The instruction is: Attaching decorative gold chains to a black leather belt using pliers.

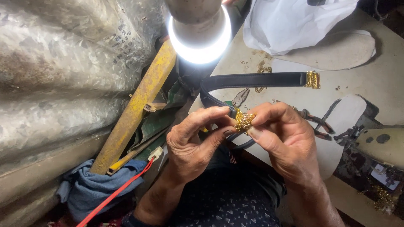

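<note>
Both hands pinched one gold ornament (244, 120) at the strap (252, 80) end, left hand (195, 141) at nine o'clock, right hand (280, 134) at three, fingers closed tight on it. One slip (pliers (315, 122) lay near) might have bent it, I thought.

I see a lit bulb (199, 31) glaring at the far centre. Right of it, a white plastic bag (290, 21) lies on the desk (378, 80). Pliers (317, 122) sit right; a blue cloth (90, 187) near left.
</note>
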